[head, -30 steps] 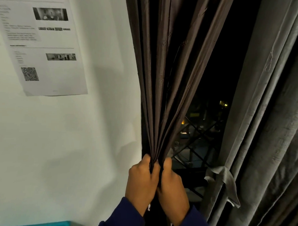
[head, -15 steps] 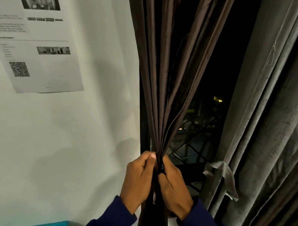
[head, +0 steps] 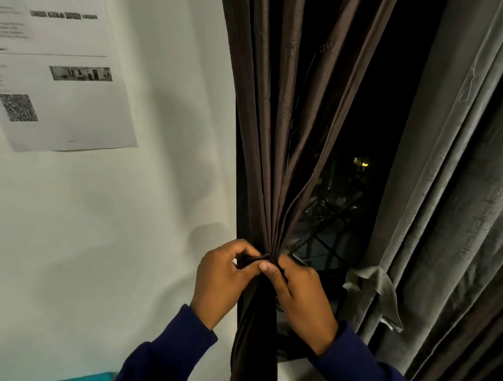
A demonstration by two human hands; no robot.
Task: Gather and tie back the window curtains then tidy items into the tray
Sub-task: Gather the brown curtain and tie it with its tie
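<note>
Far left: printed notice (head: 62, 67) with a QR code taped to the white wall (head: 127, 242); a teal edge (head: 86, 379) shows at the bottom, possibly the tray, cannot confirm.

Centre: brown curtain (head: 276, 133) hangs at the left side of the window, pleats drawn into one narrow bunch at waist height. My left hand (head: 220, 281) has fingers curled, pinching a dark strip of fabric at the gathered neck. My right hand (head: 303, 299) meets it from the other side, thumb and fingers pinching the same strip against the bunch. The two hands touch at the knot point.

Step in hand, as I judge it: tying back the brown curtain; the tie looks part-wrapped, not yet knotted.

Next move calls for keeping tension on the bunch with one hand while the other threads and cinches the strip; loosening either pinch may let the pleats spread.

Right: dark window (head: 362, 137) with grille, then grey curtain (head: 460, 199), already bound by its pale tie (head: 378, 293).
</note>
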